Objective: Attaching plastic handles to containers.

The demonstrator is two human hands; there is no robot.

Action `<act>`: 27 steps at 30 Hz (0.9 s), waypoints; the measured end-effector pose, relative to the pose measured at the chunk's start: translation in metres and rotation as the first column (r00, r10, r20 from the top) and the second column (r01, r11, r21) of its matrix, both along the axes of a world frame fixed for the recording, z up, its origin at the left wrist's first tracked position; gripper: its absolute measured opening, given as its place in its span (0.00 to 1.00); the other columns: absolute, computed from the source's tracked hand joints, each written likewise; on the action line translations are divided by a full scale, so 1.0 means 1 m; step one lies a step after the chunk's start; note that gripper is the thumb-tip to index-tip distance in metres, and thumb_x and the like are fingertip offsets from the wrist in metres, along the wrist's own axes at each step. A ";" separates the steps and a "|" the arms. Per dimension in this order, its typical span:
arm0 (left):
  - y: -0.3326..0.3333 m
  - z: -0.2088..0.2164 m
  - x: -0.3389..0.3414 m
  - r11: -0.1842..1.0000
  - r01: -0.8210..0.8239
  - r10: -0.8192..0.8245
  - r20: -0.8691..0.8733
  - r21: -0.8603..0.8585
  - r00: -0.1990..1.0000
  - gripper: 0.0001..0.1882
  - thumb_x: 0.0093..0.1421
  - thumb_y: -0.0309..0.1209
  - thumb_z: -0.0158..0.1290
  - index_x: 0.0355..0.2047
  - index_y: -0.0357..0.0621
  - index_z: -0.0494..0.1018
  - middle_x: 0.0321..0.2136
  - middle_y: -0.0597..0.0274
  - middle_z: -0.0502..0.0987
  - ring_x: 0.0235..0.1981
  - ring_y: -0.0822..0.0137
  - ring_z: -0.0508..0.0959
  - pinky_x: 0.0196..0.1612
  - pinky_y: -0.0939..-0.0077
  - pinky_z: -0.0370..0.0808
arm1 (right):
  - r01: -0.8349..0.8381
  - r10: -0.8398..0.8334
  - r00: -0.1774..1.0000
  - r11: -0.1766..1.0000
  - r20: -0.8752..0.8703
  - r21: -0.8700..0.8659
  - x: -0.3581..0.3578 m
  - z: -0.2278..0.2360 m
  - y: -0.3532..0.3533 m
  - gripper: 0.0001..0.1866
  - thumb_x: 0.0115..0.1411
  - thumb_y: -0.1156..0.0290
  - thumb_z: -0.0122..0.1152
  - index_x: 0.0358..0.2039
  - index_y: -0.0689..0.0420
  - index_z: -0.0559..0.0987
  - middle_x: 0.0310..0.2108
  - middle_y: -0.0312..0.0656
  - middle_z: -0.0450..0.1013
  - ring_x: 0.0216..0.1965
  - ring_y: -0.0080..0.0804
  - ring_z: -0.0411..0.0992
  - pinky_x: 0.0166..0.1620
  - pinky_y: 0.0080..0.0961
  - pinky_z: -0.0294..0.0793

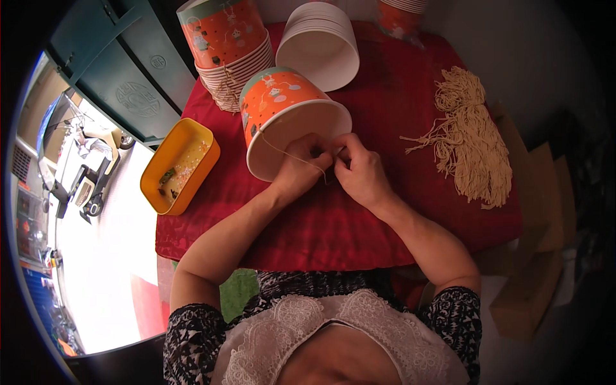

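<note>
An orange paper bucket [273,96] with a green base band and printed pictures lies tipped on its side, its white mouth toward me. A thin beige cord [289,153] runs from the left part of its rim across the opening to my hands. My left hand [301,165] is closed on the cord at the lower right of the mouth, its fingers partly hidden. Close beside it, my right hand [362,170] is pinched at the rim. What sits between its fingertips is too small to make out, and a short cord end hangs between the hands.
A red cloth [391,224] covers the table. At left is a yellow tub [204,170] with small bits inside. Stacked orange buckets [224,38] and white nested buckets [321,54] stand behind. A bundle of beige cords [471,141] lies right. Cardboard boxes [532,276] sit beyond the table's right edge.
</note>
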State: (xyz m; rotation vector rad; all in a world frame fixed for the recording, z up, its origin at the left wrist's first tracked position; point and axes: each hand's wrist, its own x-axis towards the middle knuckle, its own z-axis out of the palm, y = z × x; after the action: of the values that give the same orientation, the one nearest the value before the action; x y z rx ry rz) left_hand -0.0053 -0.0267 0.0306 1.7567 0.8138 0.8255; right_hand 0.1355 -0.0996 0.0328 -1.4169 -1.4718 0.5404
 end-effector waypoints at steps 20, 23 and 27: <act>-0.002 0.010 -0.002 0.980 0.001 -0.003 -0.013 -0.201 1.000 0.07 0.59 0.30 0.52 0.32 0.38 0.71 0.19 0.66 0.71 0.16 0.79 0.67 0.18 0.85 0.62 | -0.002 -0.005 0.997 0.997 -0.077 -0.079 0.002 0.002 0.002 0.06 0.55 0.80 0.53 0.34 0.66 0.72 0.23 0.53 0.74 0.25 0.42 0.77 0.28 0.34 0.75; -0.002 0.015 -0.001 0.965 0.000 0.001 0.003 -0.261 1.000 0.09 0.62 0.32 0.51 0.32 0.38 0.71 0.18 0.66 0.71 0.16 0.78 0.67 0.17 0.85 0.63 | -0.015 0.014 0.999 0.999 -0.052 -0.035 0.002 0.003 0.002 0.06 0.55 0.79 0.54 0.33 0.66 0.72 0.24 0.53 0.75 0.25 0.43 0.77 0.28 0.35 0.75; -0.004 0.018 -0.002 0.969 -0.014 0.012 -0.011 -0.246 1.000 0.10 0.63 0.34 0.51 0.32 0.38 0.71 0.18 0.65 0.71 0.15 0.78 0.68 0.16 0.84 0.63 | -0.021 0.022 0.999 0.998 0.027 -0.062 0.002 0.005 0.003 0.06 0.55 0.78 0.56 0.33 0.65 0.72 0.22 0.52 0.75 0.25 0.46 0.77 0.27 0.37 0.74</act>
State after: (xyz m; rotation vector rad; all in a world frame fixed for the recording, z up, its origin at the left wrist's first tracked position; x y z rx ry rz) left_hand -0.0071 -0.0304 0.0486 1.5372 0.8952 0.6935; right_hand 0.1378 -0.0967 0.0375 -1.4633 -1.5050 0.5868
